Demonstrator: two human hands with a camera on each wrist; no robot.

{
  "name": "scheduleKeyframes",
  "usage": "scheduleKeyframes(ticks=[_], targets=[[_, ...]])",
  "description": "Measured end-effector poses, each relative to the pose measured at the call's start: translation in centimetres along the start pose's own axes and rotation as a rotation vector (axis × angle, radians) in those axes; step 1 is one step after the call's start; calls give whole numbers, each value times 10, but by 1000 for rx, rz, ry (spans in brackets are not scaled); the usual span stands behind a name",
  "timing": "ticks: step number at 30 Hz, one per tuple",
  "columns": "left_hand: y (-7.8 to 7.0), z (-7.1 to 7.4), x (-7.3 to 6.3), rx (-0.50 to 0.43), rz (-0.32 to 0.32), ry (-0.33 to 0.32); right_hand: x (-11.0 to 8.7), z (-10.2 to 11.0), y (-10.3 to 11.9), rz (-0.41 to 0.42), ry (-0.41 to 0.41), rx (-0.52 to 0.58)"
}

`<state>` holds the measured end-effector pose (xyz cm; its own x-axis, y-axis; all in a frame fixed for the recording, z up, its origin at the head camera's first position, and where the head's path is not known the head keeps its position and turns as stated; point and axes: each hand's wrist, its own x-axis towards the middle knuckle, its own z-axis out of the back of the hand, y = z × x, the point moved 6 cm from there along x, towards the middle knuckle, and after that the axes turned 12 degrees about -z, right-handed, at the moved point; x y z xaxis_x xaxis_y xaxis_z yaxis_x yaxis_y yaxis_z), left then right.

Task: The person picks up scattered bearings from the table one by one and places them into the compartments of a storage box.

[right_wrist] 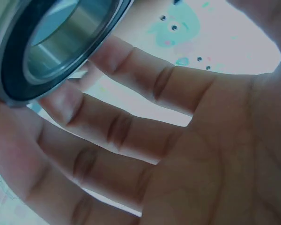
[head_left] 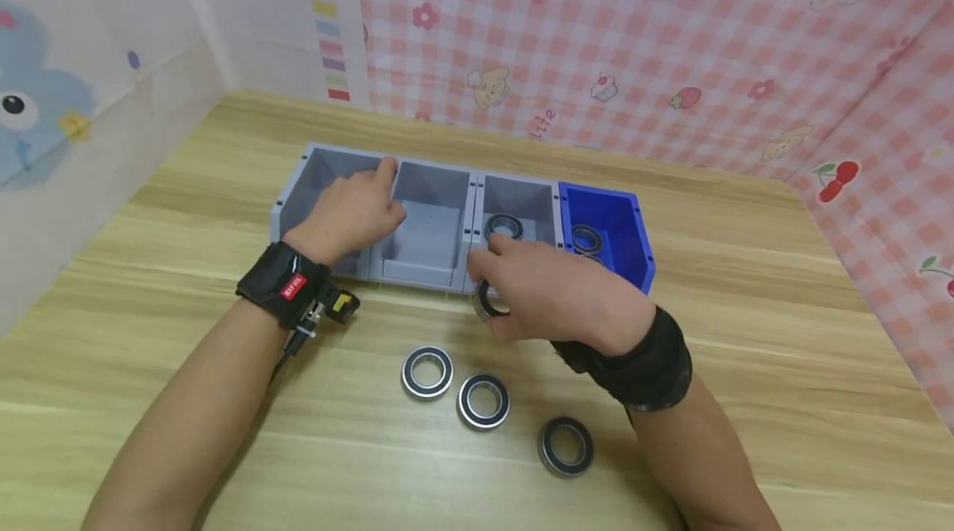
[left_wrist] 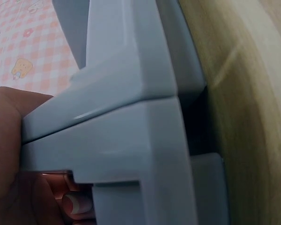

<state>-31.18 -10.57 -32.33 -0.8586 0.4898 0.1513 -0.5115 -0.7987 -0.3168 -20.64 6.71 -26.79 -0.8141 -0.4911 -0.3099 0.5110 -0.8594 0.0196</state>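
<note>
In the head view my left hand (head_left: 350,216) grips the adjoining walls of the two leftmost grey bins (head_left: 417,270). The left wrist view shows its thumb and fingers on opposite sides of the double wall (left_wrist: 117,126). My right hand (head_left: 570,291) holds a ball bearing (head_left: 483,301) in front of the third grey bin (head_left: 522,185). Close up in the right wrist view, the fingertips touch this dark-sealed metal bearing (right_wrist: 14,70). One bearing (head_left: 503,227) lies in that third bin. The blue bin (head_left: 641,249) contains a bearing (head_left: 586,239) and part of another, partly hidden by the right hand.
On the wooden table (head_left: 358,465), in front of the bins, lie a left bearing (head_left: 427,372), a middle bearing (head_left: 483,402) and a right bearing (head_left: 566,446). Behind the table hangs a pink checked cloth (head_left: 581,42). A pale printed cloth (head_left: 112,92) stands at the left.
</note>
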Motion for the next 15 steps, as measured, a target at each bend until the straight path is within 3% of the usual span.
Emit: scheduleKeyframes(ticks=[15], targets=[[2,-1,3,-3,14,23,23,26,-9,-44,-59,110]])
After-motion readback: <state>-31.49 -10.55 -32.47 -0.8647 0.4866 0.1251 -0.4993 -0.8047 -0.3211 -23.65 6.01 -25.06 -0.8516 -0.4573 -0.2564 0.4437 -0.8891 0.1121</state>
